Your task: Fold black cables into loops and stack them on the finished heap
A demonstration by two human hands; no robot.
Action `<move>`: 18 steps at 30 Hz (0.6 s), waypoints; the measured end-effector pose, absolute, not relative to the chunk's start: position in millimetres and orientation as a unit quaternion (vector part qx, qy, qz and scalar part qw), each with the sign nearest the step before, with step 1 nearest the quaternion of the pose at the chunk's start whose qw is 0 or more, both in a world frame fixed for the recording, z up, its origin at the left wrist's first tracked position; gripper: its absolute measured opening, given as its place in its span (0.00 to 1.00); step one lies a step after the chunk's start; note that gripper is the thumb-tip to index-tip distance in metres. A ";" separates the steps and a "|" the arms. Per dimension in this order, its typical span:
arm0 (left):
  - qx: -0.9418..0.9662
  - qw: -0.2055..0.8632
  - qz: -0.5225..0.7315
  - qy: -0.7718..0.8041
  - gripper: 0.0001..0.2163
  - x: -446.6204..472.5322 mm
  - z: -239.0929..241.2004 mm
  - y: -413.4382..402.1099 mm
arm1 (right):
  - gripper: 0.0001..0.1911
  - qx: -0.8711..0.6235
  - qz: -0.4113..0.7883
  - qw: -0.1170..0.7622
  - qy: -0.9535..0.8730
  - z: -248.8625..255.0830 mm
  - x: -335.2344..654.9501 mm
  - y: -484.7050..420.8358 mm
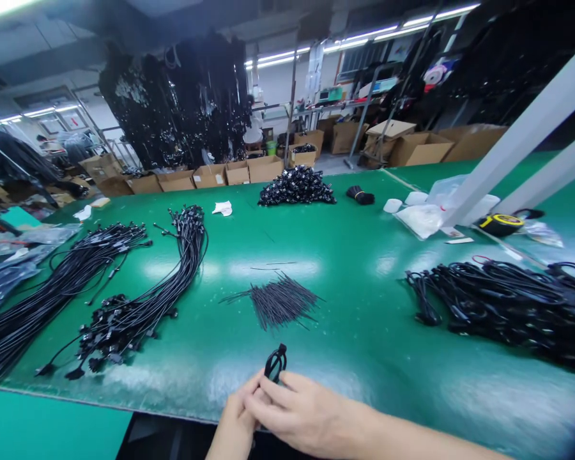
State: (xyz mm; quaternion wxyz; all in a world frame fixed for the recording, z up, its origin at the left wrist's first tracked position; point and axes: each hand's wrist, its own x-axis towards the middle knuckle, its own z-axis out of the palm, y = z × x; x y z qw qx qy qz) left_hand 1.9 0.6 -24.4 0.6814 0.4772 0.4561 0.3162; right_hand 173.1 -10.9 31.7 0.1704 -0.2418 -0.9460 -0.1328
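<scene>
A black cable (275,361), coiled into a small loop, stands up from between my two hands at the near edge of the table. My left hand (242,409) is closed around its lower part. The fingers of my right hand (301,409) are closed on the same coil from the right and cover part of my left fingers. A connector end shows at the top of the loop. Just beyond my hands lies a loose pile of thin black twist ties (282,301), with a few strays around it.
Bundles of long black cables (182,268) lie on the green table (354,306) at left. Coiled cables (508,306) are heaped at right, near a tape measure (501,223) and white posts (522,128). A pile of black connectors (297,186) sits at the back, cardboard boxes (266,168) beyond.
</scene>
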 end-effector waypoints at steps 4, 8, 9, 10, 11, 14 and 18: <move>0.537 0.688 0.222 0.435 0.29 -2.4 -12.6 1.8 | 0.15 -0.192 -0.159 0.099 -0.963 39.6 174.0 -9.1; 0.530 0.698 0.210 0.433 0.24 -2.7 -8.1 -1.4 | 0.11 -0.205 -0.192 0.054 -0.958 47.2 171.4 -11.4; 0.522 0.707 0.209 0.429 0.23 -2.5 -9.1 -2.0 | 0.10 -0.204 -0.194 0.043 -0.959 49.4 170.4 -11.9; 0.515 0.716 0.206 0.425 0.22 -2.3 -10.8 -2.4 | 0.09 -0.195 -0.191 0.037 -0.961 51.5 169.4 -12.5; 0.508 0.725 0.202 0.418 0.21 -2.0 -13.0 -2.6 | 0.08 -0.180 -0.186 0.033 -0.965 53.3 168.4 -13.1; 0.499 0.746 0.181 0.402 0.19 -1.2 -19.3 -2.2 | 0.06 -0.166 -0.203 0.007 -0.965 56.6 165.6 -15.7; 0.488 0.759 0.160 0.402 0.18 1.5 -19.4 -1.9 | 0.09 -0.195 -0.260 -0.045 -0.945 53.4 159.6 -20.3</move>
